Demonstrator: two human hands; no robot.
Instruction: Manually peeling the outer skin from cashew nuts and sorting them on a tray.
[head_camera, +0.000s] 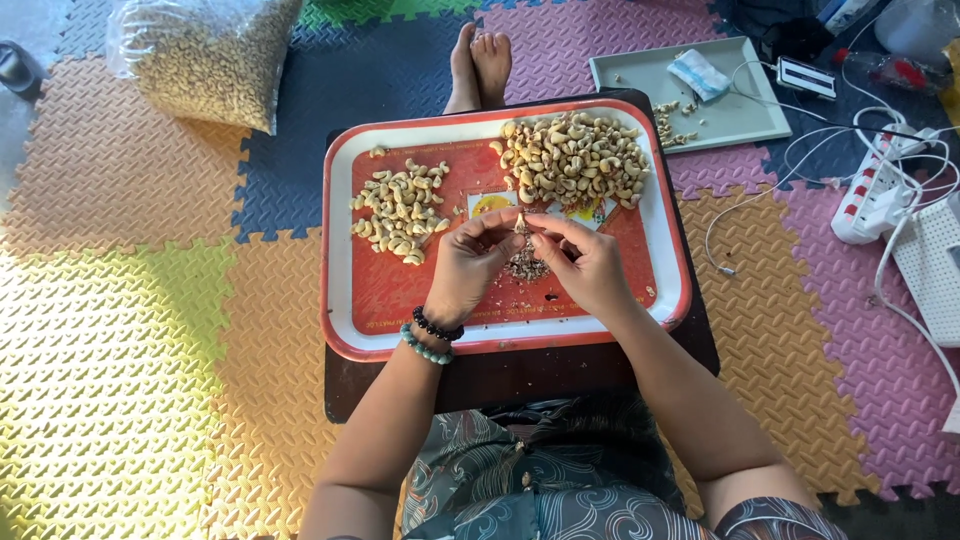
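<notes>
A large clear plastic bag filled with pale nuts (205, 55) is seen lying on the foam floor mats at upper left. A small crumpled blue-and-white packet (699, 74) is shown resting on the grey rectangular tray (740, 115) at upper right.

Tray (345, 300) red, white rim. Foam mats (130, 330) yellow, orange, purple, navy at 12 o'clock. Bracelets (432, 337) black, pale green. Second tray (745, 110) grey-green at 1 o'clock.
</notes>
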